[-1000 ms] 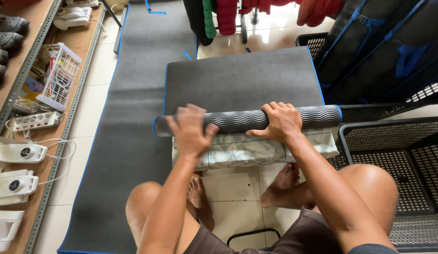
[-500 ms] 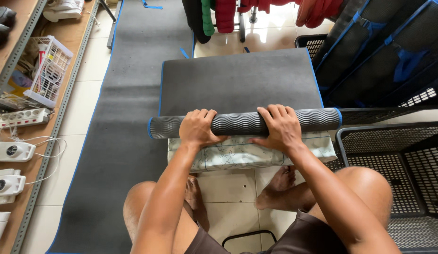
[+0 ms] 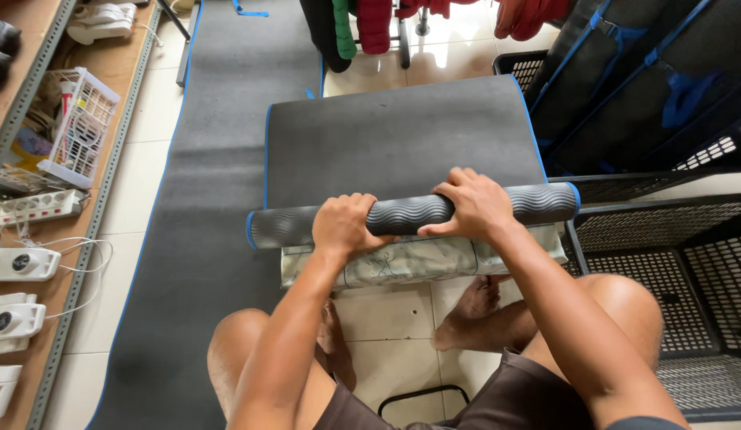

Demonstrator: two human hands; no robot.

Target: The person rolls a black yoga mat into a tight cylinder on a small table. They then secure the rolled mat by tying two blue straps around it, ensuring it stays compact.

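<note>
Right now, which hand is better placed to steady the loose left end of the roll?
Probably the left hand: it grips the rolled mat nearer that end; the right hand sits right of centre.

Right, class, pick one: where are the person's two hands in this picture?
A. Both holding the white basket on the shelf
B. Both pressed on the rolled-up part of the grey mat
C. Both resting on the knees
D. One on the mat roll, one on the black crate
B: the left hand and the right hand both sit on the ribbed mat roll, side by side.
</note>
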